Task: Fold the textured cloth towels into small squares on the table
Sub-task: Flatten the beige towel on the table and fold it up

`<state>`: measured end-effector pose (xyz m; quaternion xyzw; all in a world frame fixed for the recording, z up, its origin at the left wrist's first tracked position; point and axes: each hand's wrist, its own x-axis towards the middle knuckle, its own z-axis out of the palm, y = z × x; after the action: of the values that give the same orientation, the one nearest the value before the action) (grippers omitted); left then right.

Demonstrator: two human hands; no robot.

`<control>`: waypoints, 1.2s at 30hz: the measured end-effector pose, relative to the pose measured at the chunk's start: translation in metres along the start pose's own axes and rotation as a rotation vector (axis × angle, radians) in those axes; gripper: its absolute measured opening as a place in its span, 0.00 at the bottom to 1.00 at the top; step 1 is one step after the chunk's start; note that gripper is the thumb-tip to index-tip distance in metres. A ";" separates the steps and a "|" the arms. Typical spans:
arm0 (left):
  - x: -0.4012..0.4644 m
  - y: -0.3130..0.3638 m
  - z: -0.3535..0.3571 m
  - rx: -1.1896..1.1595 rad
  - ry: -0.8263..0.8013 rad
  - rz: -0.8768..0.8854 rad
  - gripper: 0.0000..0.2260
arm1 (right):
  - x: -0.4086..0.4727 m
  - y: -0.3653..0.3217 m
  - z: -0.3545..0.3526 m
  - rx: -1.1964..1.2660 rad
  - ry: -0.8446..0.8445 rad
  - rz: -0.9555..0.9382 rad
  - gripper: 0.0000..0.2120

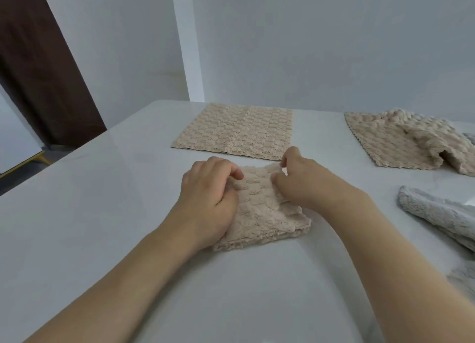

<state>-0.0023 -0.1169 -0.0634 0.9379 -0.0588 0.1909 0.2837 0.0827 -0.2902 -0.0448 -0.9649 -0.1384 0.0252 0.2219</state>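
We see our left hand [209,188] and right hand [299,179] both curled in a pinching grip on the far edge of the folded beige towel [264,214] at mid-bench [102,214], just before 1 flat beige towel [236,131].

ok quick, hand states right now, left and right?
Left hand: fingers curled, gripping the left side of the folded beige towel.
Right hand: fingers pinching the towel's far right corner.
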 end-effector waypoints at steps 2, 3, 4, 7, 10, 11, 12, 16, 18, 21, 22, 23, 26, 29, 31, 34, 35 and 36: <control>0.000 -0.003 0.015 0.124 -0.060 0.008 0.20 | -0.010 0.001 0.016 0.173 0.268 -0.176 0.13; 0.000 -0.003 0.019 0.202 -0.153 -0.030 0.23 | -0.016 0.000 0.023 0.209 0.303 -0.244 0.15; 0.000 -0.004 0.022 0.267 -0.240 -0.077 0.25 | -0.022 0.001 0.028 0.181 0.258 -0.279 0.18; 0.001 0.000 0.024 0.363 -0.335 -0.127 0.26 | -0.029 0.007 0.037 -0.068 -0.026 -0.205 0.23; -0.001 -0.005 0.017 0.408 -0.389 -0.172 0.26 | -0.026 0.010 0.033 -0.153 -0.098 -0.134 0.25; -0.004 -0.009 0.012 0.389 -0.411 -0.212 0.26 | -0.026 0.011 0.031 -0.160 -0.115 -0.111 0.25; -0.007 -0.016 0.007 0.362 -0.425 -0.262 0.26 | -0.026 0.014 0.030 -0.163 -0.132 -0.084 0.26; -0.013 -0.024 -0.002 0.265 -0.151 -0.356 0.24 | -0.028 0.024 0.023 -0.039 -0.002 -0.044 0.26; -0.010 -0.006 0.004 0.152 0.001 -0.267 0.23 | -0.030 0.019 0.022 0.066 0.069 -0.123 0.26; -0.011 0.012 0.019 0.261 -0.202 -0.168 0.26 | -0.032 0.013 0.026 -0.083 -0.070 -0.206 0.26; -0.013 0.009 0.021 0.309 -0.296 -0.192 0.26 | -0.031 0.016 0.028 -0.170 -0.130 -0.171 0.26; -0.015 0.004 0.019 0.338 -0.360 -0.231 0.27 | -0.031 0.020 0.027 -0.211 -0.168 -0.113 0.25; -0.017 -0.019 0.005 0.364 -0.378 -0.372 0.28 | -0.027 0.032 0.023 -0.235 -0.129 0.029 0.25; -0.014 -0.028 -0.001 0.365 -0.173 -0.435 0.28 | -0.024 0.035 0.021 -0.055 0.096 0.064 0.25; -0.011 -0.014 0.002 0.241 -0.127 -0.324 0.26 | -0.026 0.026 0.019 0.222 0.157 -0.048 0.24; -0.014 -0.001 0.013 0.291 -0.341 -0.214 0.24 | -0.028 0.015 0.025 -0.017 -0.028 -0.229 0.25; -0.014 -0.003 0.014 0.312 -0.369 -0.232 0.24 | -0.026 0.017 0.029 -0.142 -0.096 -0.200 0.25; -0.014 -0.007 0.013 0.313 -0.363 -0.261 0.24 | -0.024 0.019 0.031 -0.205 -0.123 -0.138 0.26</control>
<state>-0.0089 -0.1182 -0.0824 0.9888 0.0432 -0.0117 0.1422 0.0613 -0.2999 -0.0808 -0.9674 -0.2195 0.0548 0.1143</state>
